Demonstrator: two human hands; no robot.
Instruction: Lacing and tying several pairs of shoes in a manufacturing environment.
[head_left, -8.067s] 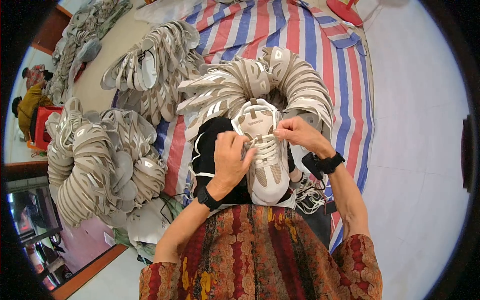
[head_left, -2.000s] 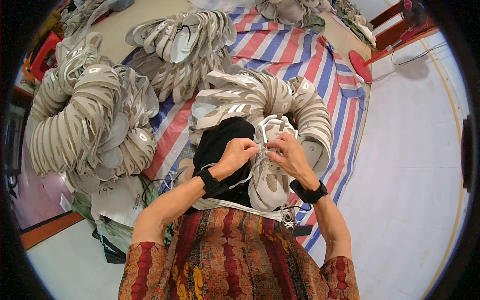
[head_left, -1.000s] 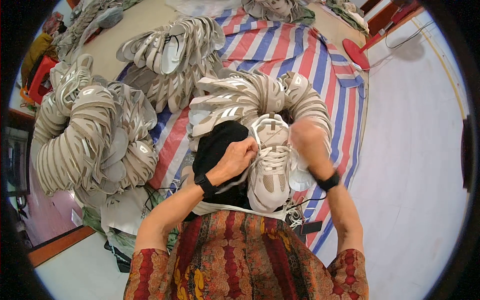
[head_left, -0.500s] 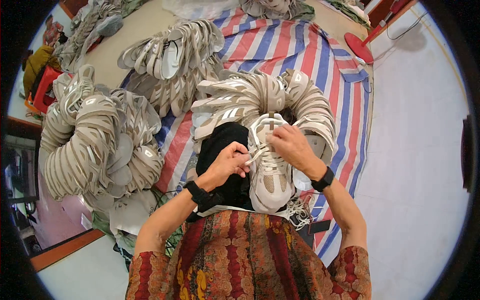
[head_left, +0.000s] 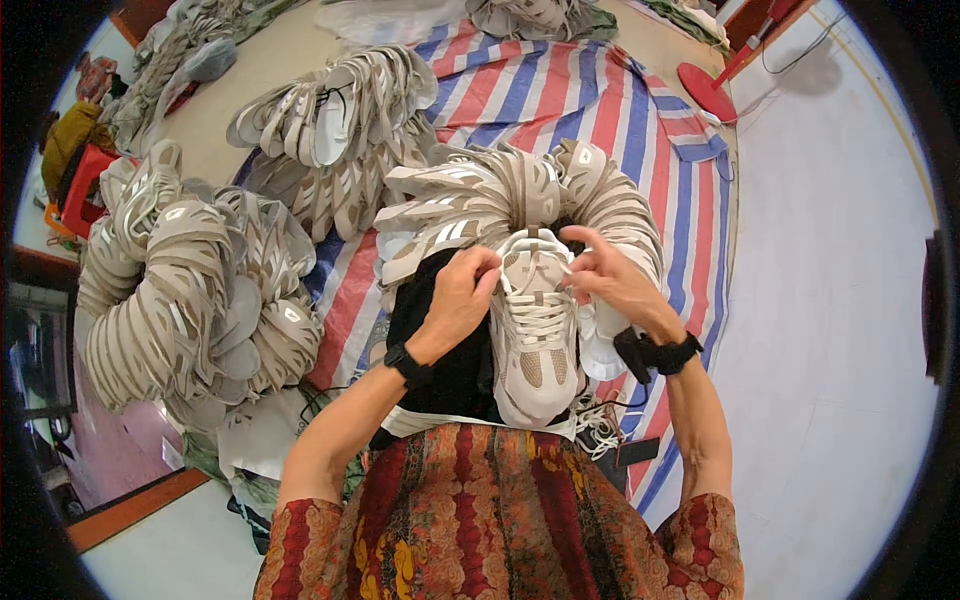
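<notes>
A beige and white sneaker upper [head_left: 536,378] lies toe toward me, over the black cloth on my lap. White shoelaces [head_left: 538,318] cross its front in several rows. At the left edge of its opening is my left hand [head_left: 466,295], fingertips pinched together; what lies between them is hidden. My right hand [head_left: 618,290] is by the opening's right edge, index finger stretched out and apart from the other fingers. Just beyond the sneaker upper, many similar shoe uppers [head_left: 530,190] stand nested in a curved row.
More nested uppers are piled at the left [head_left: 165,300] and far left [head_left: 335,110]. A striped tarp [head_left: 610,110] covers the floor. Loose white laces [head_left: 597,432] and a dark phone [head_left: 637,452] lie beside my lap at right. A red stand base [head_left: 707,93] stands at the far right.
Both hands have moved from the lacing to either side of the opening. My left hand rose; my right hand shifted right and spread its fingers. The lace held out to the left earlier is no longer visible there.
</notes>
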